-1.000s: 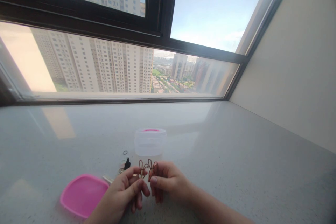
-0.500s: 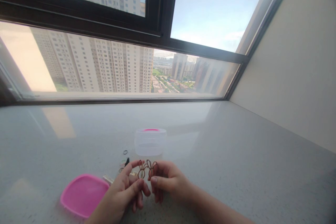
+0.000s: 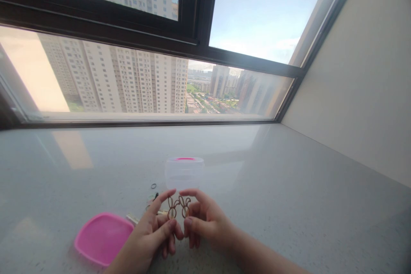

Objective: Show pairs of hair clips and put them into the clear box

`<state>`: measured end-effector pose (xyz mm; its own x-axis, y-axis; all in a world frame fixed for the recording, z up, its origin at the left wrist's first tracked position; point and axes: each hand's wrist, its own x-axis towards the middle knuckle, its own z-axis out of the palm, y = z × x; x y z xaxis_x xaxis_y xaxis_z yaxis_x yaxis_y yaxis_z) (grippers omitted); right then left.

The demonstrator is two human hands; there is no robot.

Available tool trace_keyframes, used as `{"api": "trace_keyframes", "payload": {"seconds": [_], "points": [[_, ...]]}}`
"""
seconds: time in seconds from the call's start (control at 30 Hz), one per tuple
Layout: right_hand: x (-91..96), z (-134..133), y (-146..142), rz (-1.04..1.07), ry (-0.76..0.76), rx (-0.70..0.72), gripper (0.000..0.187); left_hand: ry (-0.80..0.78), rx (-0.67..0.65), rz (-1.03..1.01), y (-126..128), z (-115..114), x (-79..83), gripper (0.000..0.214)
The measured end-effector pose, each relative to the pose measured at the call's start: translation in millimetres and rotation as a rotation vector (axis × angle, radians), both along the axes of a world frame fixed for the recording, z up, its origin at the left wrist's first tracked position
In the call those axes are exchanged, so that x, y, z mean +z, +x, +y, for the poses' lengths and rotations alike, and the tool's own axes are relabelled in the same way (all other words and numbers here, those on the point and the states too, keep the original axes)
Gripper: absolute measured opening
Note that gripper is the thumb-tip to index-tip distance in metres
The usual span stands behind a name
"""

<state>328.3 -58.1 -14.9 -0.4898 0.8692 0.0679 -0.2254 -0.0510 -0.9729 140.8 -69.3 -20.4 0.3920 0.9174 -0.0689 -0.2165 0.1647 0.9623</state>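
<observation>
Pink lid [image 3: 101,239] lies by left hand [image 3: 152,233], clear box [image 3: 184,173] beyond right hand [image 3: 210,222], grips pinching brown loops [image 3: 172,208].

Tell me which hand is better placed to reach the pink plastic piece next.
Probably the left hand: the pink plastic piece lies beside its wrist, while the right hand is farther away. Each pinches a brown wire shape, so the left may need freeing first.
</observation>
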Motion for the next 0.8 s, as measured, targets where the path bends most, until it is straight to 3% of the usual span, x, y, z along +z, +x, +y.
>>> {"api": "trace_keyframes", "payload": {"seconds": [0.3, 0.43, 0.8], "points": [[-2.6, 0.6, -1.1, 0.035, 0.039, -0.086, 0.057, -0.041, -0.016, -0.022, 0.1, 0.8, 4.4, 0.066], [-1.1, 1.2, -1.2, 0.036, 0.016, -0.084, 0.066, -0.055, -0.013, -0.043, 0.6, 1.5, 4.1, 0.065], [0.1, 0.8, 0.0, 0.047, -0.02, -0.058, 0.063, -0.029, -0.009, -0.077, 2.2, -0.1, -3.9, 0.08]]}}
